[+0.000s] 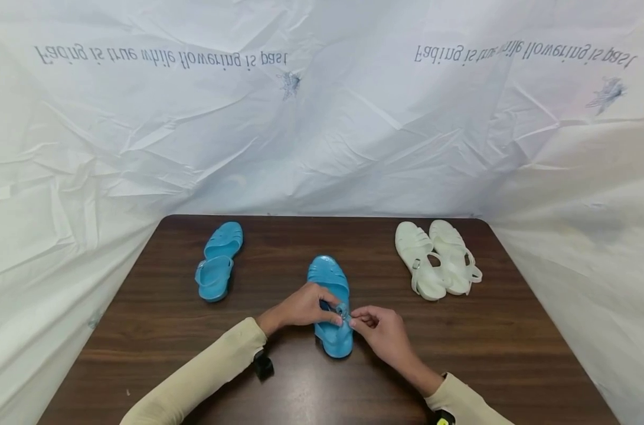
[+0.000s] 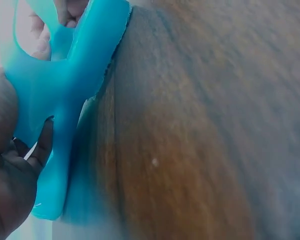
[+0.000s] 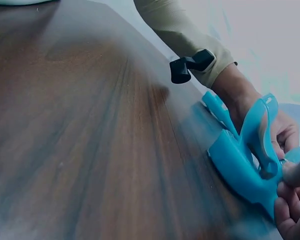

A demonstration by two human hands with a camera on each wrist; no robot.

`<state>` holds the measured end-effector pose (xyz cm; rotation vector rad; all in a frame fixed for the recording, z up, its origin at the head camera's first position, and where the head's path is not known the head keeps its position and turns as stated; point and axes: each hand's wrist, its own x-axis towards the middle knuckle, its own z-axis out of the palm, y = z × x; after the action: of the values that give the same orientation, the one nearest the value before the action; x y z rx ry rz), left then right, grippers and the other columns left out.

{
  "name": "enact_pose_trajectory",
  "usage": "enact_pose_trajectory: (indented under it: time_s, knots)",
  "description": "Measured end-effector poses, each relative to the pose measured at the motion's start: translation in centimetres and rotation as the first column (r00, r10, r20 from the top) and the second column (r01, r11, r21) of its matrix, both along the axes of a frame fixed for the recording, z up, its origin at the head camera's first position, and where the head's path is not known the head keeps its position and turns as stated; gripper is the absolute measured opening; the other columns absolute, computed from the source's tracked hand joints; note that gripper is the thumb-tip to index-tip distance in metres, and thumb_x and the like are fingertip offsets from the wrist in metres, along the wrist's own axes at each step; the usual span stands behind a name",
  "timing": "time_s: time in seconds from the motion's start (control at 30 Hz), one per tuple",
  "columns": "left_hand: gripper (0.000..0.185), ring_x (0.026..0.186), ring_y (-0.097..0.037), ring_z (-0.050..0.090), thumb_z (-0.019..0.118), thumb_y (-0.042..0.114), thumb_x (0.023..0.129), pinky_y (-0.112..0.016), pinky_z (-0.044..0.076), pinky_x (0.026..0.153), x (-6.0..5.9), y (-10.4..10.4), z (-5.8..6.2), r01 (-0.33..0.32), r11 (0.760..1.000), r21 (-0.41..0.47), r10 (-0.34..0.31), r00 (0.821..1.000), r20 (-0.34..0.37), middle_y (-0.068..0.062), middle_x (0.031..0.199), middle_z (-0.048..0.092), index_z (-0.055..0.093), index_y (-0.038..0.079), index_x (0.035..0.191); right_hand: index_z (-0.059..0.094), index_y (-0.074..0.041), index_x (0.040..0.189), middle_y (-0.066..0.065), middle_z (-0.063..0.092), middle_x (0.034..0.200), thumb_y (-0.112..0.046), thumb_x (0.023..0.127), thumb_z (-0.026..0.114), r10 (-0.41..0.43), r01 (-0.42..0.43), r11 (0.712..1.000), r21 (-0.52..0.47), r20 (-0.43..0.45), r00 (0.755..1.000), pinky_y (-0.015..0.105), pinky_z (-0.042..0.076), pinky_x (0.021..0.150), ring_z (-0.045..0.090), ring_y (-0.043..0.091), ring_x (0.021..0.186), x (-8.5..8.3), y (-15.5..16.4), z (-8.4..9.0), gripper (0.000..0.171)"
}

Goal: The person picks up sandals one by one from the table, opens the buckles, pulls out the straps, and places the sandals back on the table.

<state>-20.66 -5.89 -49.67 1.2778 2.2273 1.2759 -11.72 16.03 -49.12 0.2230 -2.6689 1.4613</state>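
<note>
A blue sandal [image 1: 324, 268] lies near the middle of the table, its toe pointing away from me. Thumb and fingers of my left hand [image 1: 303, 306] pinch the ankle strap by its small buckle [image 1: 342, 309]. From the other side, my right hand [image 1: 388, 335] holds the strap between thumb and curled fingers. In the right wrist view, both hands meet at the strap above the sandal's heel [image 3: 237, 162]. Parts of the buckle and strap end are hidden behind fingers. The left wrist view shows the sandal's side [image 2: 72, 75] close up, left fingers against it.
Another blue sandal [image 1: 214, 277] lies at the left of the dark wooden table [image 1: 279, 248]. A pair of white sandals [image 1: 413, 239] lies side by side at the back right. White printed sheeting [image 1: 322, 147] hangs behind the table and along its sides.
</note>
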Motion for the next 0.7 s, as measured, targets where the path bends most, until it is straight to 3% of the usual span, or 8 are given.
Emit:
enact_pose_trajectory:
  time_s: [0.07, 0.2, 0.53, 0.7]
  knots:
    - [0.011, 0.062, -0.001, 0.055, 0.081, 0.028, 0.090, -0.017, 0.047, 0.059, -0.08, 0.13, -0.05, 0.012, 1.000, 0.005, -0.012, 1.000, -0.016, 0.010, 0.072, 0.065, 0.078, 0.018, 0.087, 0.079, -0.016, 0.093, -0.011, 0.071, 0.078, -0.010, 0.087, 0.083, -0.007, 0.006, 1.000, -0.003, -0.029, 1.000, 0.023, 0.055, 0.065, 0.065, 0.004, 0.070, -0.11, -0.26, 0.17, 0.010]
    - [0.026, 0.054, -0.002, 0.040, 0.080, 0.029, 0.090, -0.016, 0.036, 0.055, -0.11, 0.24, -0.13, 0.023, 1.000, 0.006, -0.023, 0.998, -0.052, 0.008, 0.058, 0.042, 0.066, 0.019, 0.071, 0.079, -0.016, 0.094, -0.011, 0.073, 0.080, -0.012, 0.086, 0.084, 0.008, -0.007, 1.000, 0.007, -0.048, 0.999, 0.023, 0.056, 0.065, 0.066, 0.003, 0.071, -0.17, -0.49, 0.47, 0.010]
    - [0.011, 0.065, 0.000, 0.054, 0.082, 0.030, 0.089, -0.017, 0.047, 0.060, -0.04, 0.08, -0.35, 0.008, 1.000, -0.001, -0.008, 0.999, -0.044, 0.014, 0.077, 0.067, 0.077, 0.021, 0.086, 0.078, -0.018, 0.087, -0.012, 0.071, 0.077, -0.021, 0.087, 0.084, 0.018, -0.019, 0.995, 0.101, 0.010, 1.000, 0.022, 0.054, 0.062, 0.063, 0.001, 0.068, 0.33, 0.12, 0.62, 0.007]
    - [0.013, 0.075, 0.001, 0.064, 0.083, 0.029, 0.087, -0.020, 0.055, 0.067, -0.02, 0.08, -0.38, -0.002, 1.000, 0.002, 0.002, 0.999, -0.034, 0.012, 0.090, 0.074, 0.080, 0.019, 0.095, 0.079, -0.022, 0.085, -0.015, 0.071, 0.077, -0.021, 0.089, 0.083, 0.038, -0.031, 0.993, 0.118, -0.059, 0.998, 0.021, 0.052, 0.061, 0.061, -0.001, 0.068, 0.14, -0.09, 0.24, 0.005]
